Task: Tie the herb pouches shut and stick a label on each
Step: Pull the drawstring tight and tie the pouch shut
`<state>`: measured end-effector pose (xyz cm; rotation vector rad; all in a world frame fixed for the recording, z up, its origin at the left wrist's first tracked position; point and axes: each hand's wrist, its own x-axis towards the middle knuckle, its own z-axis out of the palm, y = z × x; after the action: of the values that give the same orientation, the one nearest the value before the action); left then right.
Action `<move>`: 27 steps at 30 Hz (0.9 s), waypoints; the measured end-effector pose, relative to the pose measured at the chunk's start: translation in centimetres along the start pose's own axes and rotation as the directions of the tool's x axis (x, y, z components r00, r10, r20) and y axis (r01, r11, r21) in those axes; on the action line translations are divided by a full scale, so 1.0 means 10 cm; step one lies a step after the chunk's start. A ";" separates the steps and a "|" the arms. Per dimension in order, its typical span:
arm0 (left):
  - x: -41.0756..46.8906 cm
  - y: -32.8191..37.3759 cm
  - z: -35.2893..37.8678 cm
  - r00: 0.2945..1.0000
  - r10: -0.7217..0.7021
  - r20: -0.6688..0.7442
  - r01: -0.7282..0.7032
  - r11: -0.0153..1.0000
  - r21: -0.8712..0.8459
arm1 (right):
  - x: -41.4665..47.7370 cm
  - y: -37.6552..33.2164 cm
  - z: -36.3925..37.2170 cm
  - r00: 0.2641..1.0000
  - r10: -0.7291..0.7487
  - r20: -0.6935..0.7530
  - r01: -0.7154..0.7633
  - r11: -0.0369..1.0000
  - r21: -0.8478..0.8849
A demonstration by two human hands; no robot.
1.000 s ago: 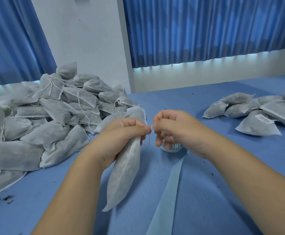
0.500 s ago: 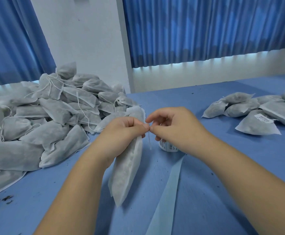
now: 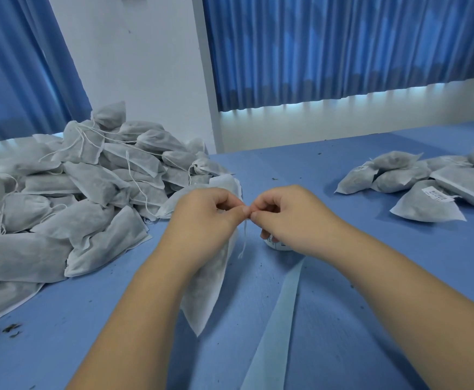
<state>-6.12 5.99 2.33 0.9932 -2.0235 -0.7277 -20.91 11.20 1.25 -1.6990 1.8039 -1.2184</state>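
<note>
A white herb pouch [image 3: 210, 282] hangs tip-down over the middle of a blue table [image 3: 371, 277], its neck gripped in the curled fingers of the left hand [image 3: 202, 218]; the right hand [image 3: 289, 218] meets it fingertip to fingertip, pinching the thin drawstring [image 3: 244, 237], whose loose end dangles between them. Behind the right hand sits a partly hidden label roll [image 3: 276, 244], with a pale backing strip [image 3: 278, 327] trailing toward the viewer. A large heap of pouches [image 3: 75, 192] lies on the left, and a smaller group of labelled pouches [image 3: 427, 187] lies well apart on the right
</note>
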 end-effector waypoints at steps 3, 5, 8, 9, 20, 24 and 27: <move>0.00 0.00 -0.02 0.998 -0.046 0.045 0.049 0.997 -0.064 | 0.00 0.00 -0.01 1.000 0.005 -0.008 -0.005 1.000 0.022; 0.00 -0.01 -0.04 0.986 -0.118 0.116 0.131 0.986 -0.105 | 0.00 0.00 -0.01 1.000 0.005 -0.012 -0.004 1.000 0.021; -0.01 -0.01 -0.08 0.934 -0.233 0.271 0.297 0.928 -0.227 | -0.01 -0.01 -0.01 1.000 -0.003 -0.003 0.003 1.000 0.027; -0.01 0.00 -0.09 0.910 -0.262 0.321 0.355 0.893 -0.278 | -0.01 -0.01 0.00 1.000 -0.005 0.000 0.005 1.000 0.028; 0.01 0.01 -0.09 0.872 -0.309 0.381 0.462 0.779 -0.425 | -0.01 -0.02 0.06 0.982 -0.111 -0.153 0.110 0.994 -0.017; 0.01 0.00 -0.08 0.872 -0.324 0.368 0.467 0.775 -0.425 | 0.00 -0.01 0.04 0.968 -0.109 -0.226 0.104 0.994 -0.035; 0.01 0.00 -0.09 0.871 -0.341 0.354 0.479 0.751 -0.455 | -0.01 -0.03 0.00 0.968 -0.102 -0.231 0.100 0.995 -0.020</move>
<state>-5.48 5.76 2.88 1.0533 -1.6425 -1.6329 -20.74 11.30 1.46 -1.7331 1.8734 -1.5097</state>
